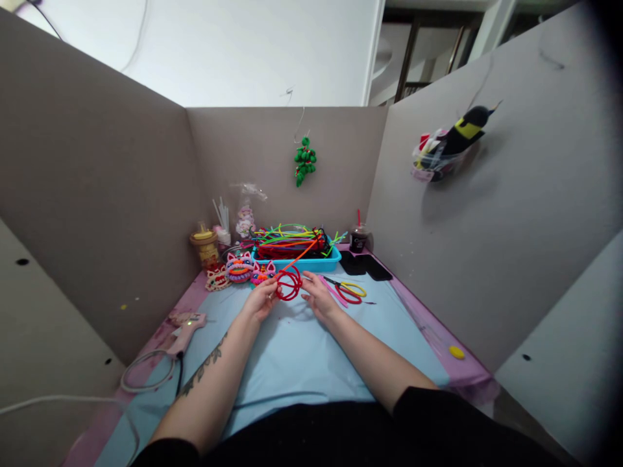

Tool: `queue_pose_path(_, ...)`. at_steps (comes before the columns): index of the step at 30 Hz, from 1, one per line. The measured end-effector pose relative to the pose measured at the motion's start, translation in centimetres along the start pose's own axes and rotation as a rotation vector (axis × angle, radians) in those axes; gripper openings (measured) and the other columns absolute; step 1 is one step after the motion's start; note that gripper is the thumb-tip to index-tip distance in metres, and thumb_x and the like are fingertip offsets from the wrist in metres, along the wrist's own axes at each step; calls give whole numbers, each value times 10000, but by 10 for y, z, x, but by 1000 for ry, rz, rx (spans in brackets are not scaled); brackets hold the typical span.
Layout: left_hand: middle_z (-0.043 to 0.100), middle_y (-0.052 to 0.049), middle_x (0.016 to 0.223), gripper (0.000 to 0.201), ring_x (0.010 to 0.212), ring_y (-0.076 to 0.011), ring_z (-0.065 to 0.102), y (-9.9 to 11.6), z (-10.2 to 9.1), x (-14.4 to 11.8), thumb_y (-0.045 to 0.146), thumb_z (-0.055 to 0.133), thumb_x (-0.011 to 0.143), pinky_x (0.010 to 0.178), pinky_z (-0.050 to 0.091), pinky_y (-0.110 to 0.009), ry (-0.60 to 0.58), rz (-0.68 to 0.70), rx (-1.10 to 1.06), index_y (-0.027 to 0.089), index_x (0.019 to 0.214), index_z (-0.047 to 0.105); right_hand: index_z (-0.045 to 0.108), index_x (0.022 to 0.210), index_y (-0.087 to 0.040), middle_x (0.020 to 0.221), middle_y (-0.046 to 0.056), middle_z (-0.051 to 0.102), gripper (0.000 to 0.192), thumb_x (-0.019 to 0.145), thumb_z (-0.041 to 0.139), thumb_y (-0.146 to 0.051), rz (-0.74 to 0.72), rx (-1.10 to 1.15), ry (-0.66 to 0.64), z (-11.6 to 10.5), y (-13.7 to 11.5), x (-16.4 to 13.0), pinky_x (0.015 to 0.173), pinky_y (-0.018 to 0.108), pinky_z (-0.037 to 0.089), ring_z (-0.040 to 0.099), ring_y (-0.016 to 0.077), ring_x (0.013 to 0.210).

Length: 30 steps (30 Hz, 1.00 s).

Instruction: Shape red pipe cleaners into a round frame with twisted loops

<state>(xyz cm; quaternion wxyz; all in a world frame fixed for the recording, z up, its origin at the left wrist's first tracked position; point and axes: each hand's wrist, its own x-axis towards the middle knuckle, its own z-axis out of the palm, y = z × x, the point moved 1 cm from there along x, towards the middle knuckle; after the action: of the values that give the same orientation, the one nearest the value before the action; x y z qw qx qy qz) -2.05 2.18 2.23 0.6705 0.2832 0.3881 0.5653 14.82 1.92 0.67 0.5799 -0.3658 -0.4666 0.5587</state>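
Above the blue surface (302,350), your left hand (260,299) and right hand (318,297) pinch the red pipe-cleaner coil (290,283); a loosened grip could let its loops spring apart.

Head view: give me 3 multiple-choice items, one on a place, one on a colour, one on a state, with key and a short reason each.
1. Where does the blue tray of pipe cleaners stand?
A. at the back of the table, near the rear wall
B. at the near edge, by the person's body
C. on the floor

2. What colour is the coil between the hands?
A. green
B. red
C. yellow

3. How does the left hand stand to the coil?
A. lies flat, far from it
B. holds it by the fingertips
C. rests on the glue gun

Key: 1 A, the tray sits just before the rear wall. 2 B, the loops are red, beside the right hand. 3 B, the left fingers pinch the coil's edge; the glue gun lies untouched at the left.
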Motion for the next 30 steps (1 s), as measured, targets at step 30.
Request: queue_pose_path(30, 598, -7, 705, 150, 691, -147, 588, -18, 17, -20, 236, 677, 660, 662, 450, -242, -124, 672, 658, 190, 744, 560, 587, 649, -201, 1112, 79, 495, 114, 754, 544, -199, -634, -850, 111, 11, -13, -20, 943, 416, 309, 394, 240, 1112)
